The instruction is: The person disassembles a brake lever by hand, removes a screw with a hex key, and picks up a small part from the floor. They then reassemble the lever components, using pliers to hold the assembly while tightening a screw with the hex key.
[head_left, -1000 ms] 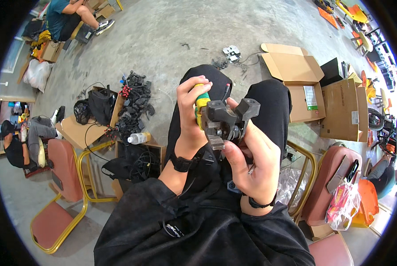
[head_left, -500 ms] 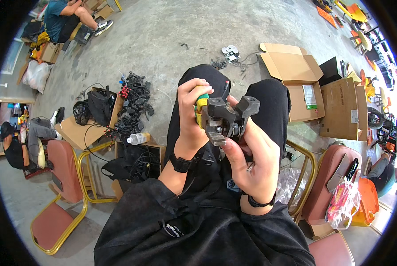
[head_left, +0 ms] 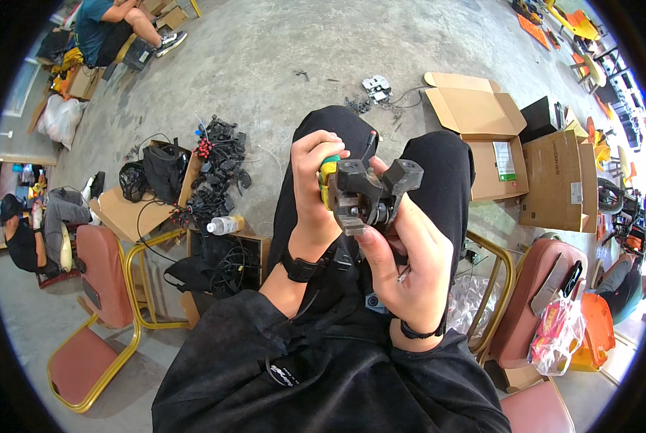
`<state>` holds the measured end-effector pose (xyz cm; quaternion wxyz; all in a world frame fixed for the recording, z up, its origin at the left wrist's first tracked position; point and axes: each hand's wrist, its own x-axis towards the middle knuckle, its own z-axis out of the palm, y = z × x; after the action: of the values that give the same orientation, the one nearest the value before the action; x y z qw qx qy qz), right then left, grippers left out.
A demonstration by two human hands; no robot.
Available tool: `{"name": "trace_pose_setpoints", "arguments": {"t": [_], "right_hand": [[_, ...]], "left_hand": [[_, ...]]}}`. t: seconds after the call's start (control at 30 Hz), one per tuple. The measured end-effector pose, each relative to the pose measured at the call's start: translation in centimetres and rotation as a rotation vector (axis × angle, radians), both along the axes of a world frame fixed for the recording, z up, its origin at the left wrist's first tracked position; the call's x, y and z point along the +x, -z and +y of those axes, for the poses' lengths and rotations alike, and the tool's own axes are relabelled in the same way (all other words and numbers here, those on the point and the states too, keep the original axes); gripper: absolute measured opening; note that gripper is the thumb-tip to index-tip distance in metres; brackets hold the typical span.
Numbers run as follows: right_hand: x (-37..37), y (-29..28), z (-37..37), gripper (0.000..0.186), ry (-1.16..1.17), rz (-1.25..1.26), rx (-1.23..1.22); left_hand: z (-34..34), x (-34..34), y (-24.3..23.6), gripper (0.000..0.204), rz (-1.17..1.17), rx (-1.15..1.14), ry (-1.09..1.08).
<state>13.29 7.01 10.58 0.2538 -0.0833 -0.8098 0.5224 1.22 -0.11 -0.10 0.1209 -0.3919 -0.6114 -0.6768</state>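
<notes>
My left hand (head_left: 312, 187) is wrapped round a yellow-and-green handled tool (head_left: 326, 173), its far end hidden behind a dark mechanical part (head_left: 366, 184) with two blocky arms and a metal pivot. My right hand (head_left: 406, 270) grips that part from the right and below, thumb at its lower block. The part is held above my lap, between my knees. A thin dark rod (head_left: 368, 148) with a red tip sticks up behind it. A small camera-like device (head_left: 373, 303) shows below my right hand, partly covered.
Tangled black parts (head_left: 218, 166), a cardboard box with bags (head_left: 110, 213) and a bottle (head_left: 223, 225) lie left. An open box (head_left: 474, 108), plastic bags (head_left: 557, 332) and padded chairs (head_left: 525, 289) stand right. Pink chairs (head_left: 103, 274) are left. Other people (head_left: 114, 29) sit at upper left and far edges.
My left hand has moved slightly down and right, still on the yellow-and-green tool. The dark part and my right hand have shifted only very slightly.
</notes>
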Motion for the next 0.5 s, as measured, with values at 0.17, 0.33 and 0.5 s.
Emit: {"name": "trace_pose_setpoints", "arguments": {"t": [0.17,0.33,0.5], "right_hand": [[0.06,0.08,-0.05,0.044,0.012,-0.005,-0.002],[0.12,-0.09,-0.03,0.044,0.005,-0.02,0.022],[0.12,0.0,0.0,0.044,0.001,-0.02,-0.004]], "left_hand": [[0.13,0.48,-0.47,0.053,-0.015,-0.005,-0.037],[0.06,0.61,-0.39,0.053,-0.009,-0.008,-0.089],[0.0,0.43,-0.84,0.031,0.12,-0.088,-0.235]]}}
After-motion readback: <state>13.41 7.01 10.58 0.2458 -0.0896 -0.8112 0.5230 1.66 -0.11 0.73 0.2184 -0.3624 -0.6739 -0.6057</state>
